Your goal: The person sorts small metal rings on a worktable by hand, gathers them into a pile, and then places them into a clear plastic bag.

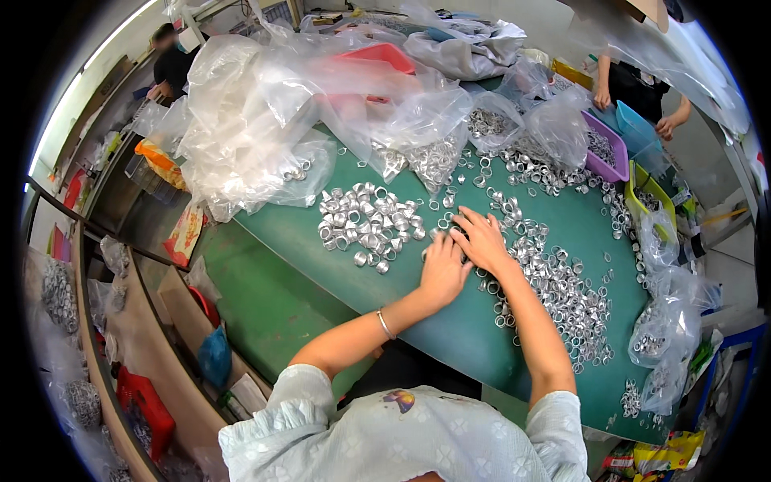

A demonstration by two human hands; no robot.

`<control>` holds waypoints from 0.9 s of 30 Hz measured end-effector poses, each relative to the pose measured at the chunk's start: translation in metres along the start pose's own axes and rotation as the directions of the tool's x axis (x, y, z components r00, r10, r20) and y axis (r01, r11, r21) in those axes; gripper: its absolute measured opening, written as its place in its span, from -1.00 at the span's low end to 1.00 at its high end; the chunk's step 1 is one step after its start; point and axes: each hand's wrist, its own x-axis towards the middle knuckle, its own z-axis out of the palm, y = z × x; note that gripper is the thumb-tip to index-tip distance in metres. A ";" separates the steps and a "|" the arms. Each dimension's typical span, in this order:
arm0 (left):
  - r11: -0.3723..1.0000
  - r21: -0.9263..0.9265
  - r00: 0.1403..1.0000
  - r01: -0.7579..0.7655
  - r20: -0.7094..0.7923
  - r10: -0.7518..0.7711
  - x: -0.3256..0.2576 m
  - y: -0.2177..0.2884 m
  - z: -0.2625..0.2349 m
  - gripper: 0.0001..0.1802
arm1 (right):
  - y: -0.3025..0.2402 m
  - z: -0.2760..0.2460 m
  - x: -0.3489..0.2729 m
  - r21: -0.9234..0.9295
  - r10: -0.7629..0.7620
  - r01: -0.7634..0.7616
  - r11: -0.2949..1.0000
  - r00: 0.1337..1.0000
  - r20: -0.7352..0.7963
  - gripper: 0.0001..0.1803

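Green table (pixel 474 345) extended beneath both forearms. Clear plastic bags (pixel 241 120) heaped at the table's far left end. Silvery rings (pixel 566 301) scattered in a broad band over the table's right half; a smaller pile of rings (pixel 369 221) gathered on the table's left part. Purple tub (pixel 601 168), loaded with metal pieces, set at the table's far right edge. Over the table's middle, between the two groups, left hand (pixel 444 269) seen with fingers bent, right hand (pixel 482 241) close beside it with fingers partly spread; whether any ring is gripped by either cannot be told. Bracelet (pixel 385 324) worn at the left wrist.
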 end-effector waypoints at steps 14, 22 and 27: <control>0.984 -0.177 0.993 0.031 0.114 -0.011 -0.022 -0.002 0.000 -0.53 | 0.004 0.008 0.047 0.146 0.221 -0.204 0.968 0.969 -0.110 -0.73; 0.952 -0.301 0.973 -0.058 0.195 0.121 -0.030 0.019 -0.009 -0.53 | 0.010 -0.005 0.027 0.491 0.345 -0.287 0.822 0.938 -0.029 -0.87; 0.933 -0.359 0.995 -0.028 0.083 0.062 0.004 -0.001 -0.020 -0.57 | 0.047 -0.071 -0.039 0.776 0.397 -0.291 -0.559 0.728 0.559 -0.64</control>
